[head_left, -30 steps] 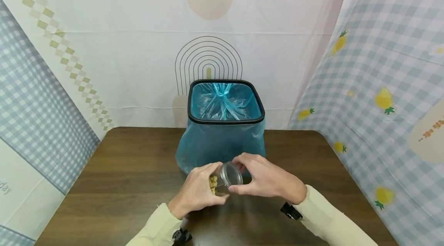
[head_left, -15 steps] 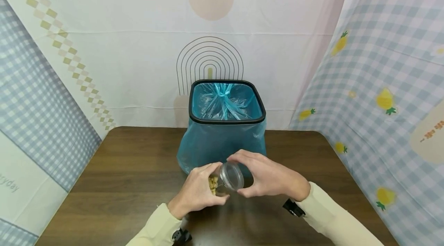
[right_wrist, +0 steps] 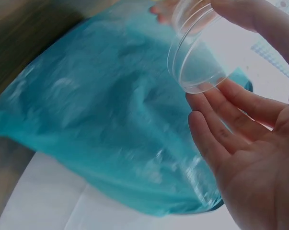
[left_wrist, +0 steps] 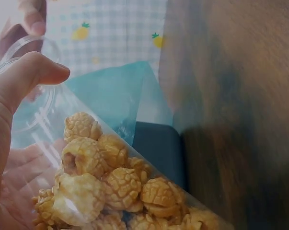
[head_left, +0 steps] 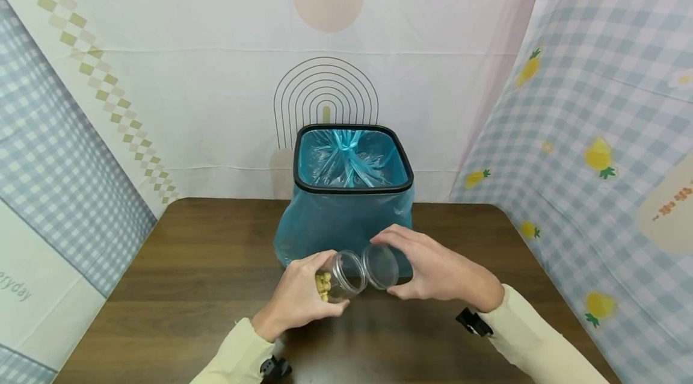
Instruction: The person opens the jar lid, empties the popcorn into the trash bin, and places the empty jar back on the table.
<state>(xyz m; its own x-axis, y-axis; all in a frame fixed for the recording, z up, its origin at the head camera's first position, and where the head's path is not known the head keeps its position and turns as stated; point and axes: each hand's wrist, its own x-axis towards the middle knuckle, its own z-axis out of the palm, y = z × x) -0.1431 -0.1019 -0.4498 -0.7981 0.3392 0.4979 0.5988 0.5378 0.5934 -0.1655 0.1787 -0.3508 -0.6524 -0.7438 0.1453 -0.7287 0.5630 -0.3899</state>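
Note:
My left hand (head_left: 296,294) grips a clear plastic jar (head_left: 340,275), tipped on its side with its mouth to the right. Caramel popcorn (head_left: 323,285) lies in the jar's bottom; the left wrist view shows the popcorn pieces (left_wrist: 122,187) large through the wall. A clear round lid (head_left: 381,266) is off the jar, its edge close beside the jar's mouth. Between thumb and fingers my right hand (head_left: 441,266) holds that lid by its rim. In the right wrist view the lid (right_wrist: 197,72) overlaps the blue bag behind it.
A bin (head_left: 352,190) with a black rim and a blue plastic liner (head_left: 346,221) stands just beyond the hands on the brown wooden table (head_left: 216,263). The liner is bunched into a knot inside. Patterned cloths (head_left: 563,119) hang at the back and sides.
The right hand has moved right with the lid, which has come off the jar and left its mouth uncovered. My left hand and the jar have shifted slightly left.

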